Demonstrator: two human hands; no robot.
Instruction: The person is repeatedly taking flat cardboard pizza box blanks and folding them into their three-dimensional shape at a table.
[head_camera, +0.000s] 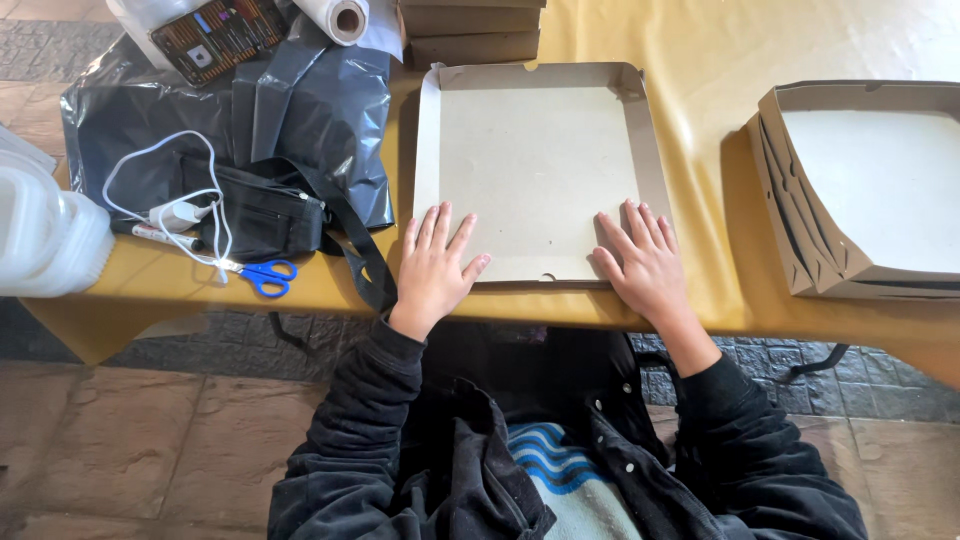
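Note:
A shallow brown cardboard box tray (535, 165) lies open on the yellow-covered table (700, 60) in front of me. My left hand (435, 265) rests flat with fingers spread on the tray's near left corner. My right hand (645, 262) lies flat on the near right corner, fingers apart. Neither hand holds anything. Both arms wear dark sleeves.
A stack of folded cardboard boxes (865, 190) sits at the right. More flat boxes (470, 30) lie at the back. To the left are black plastic bags (300, 110), a black pouch (262, 215), a white cable (170, 210), blue-handled scissors (265, 275), a paper roll (335, 18) and a white container (45, 235).

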